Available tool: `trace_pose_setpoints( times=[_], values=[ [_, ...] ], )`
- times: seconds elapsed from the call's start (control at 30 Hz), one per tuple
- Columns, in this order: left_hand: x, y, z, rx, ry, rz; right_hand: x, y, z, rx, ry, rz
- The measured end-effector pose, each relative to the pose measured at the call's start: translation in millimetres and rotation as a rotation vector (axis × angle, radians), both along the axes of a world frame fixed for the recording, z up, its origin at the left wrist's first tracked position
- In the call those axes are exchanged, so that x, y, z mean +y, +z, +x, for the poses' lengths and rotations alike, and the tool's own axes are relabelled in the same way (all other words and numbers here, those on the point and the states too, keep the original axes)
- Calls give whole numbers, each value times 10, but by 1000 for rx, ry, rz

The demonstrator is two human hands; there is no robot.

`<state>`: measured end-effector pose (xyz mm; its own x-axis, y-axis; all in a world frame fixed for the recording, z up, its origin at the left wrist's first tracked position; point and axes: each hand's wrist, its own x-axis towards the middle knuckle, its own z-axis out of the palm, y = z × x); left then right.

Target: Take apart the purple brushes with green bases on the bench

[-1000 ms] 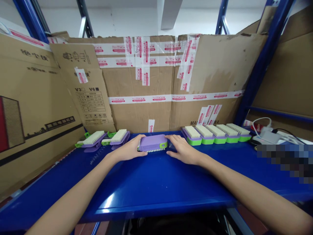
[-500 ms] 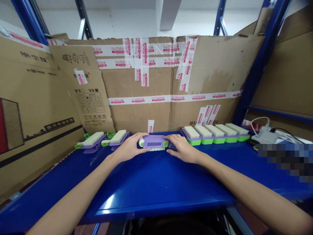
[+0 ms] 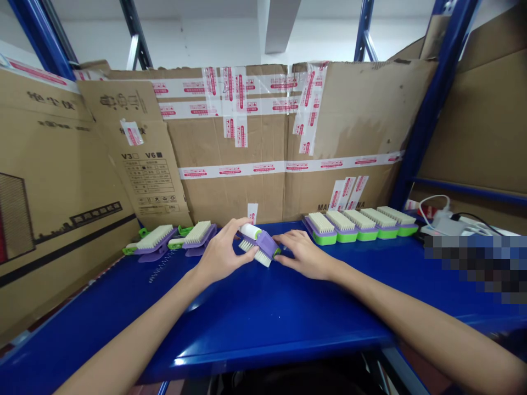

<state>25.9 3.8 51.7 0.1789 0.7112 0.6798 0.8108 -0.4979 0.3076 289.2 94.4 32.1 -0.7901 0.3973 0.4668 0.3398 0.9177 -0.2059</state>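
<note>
We grip one brush (image 3: 268, 246) with left fingers (image 3: 246, 256), the hold of right fingers (image 3: 290, 240) unclear; five brushes (image 3: 361, 221) seem done, two others (image 3: 197, 232) apparently remaining.

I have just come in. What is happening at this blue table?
A person holds a tilted purple brush in the left hand, its bristles underneath. The right hand is at its green end; whether it grips is unclear. On the blue table, five brushes stand in a row to the right, bristles up, and two more are at the left.
</note>
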Motion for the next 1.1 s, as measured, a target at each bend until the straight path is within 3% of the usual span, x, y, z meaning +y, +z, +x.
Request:
trace_pose_setpoints(
  times=[0.3,0.57,1.1],
  values=[
    [-77,33,262,-152,-123,11,-89,35,-6,125,49,74],
    [-10,-11,227,-447,-161,-95,-145,53,-28,191,75,-55],
    [47,-18,166,-381,-157,-184,-40,56,2,244,-5,-68]
  ],
)
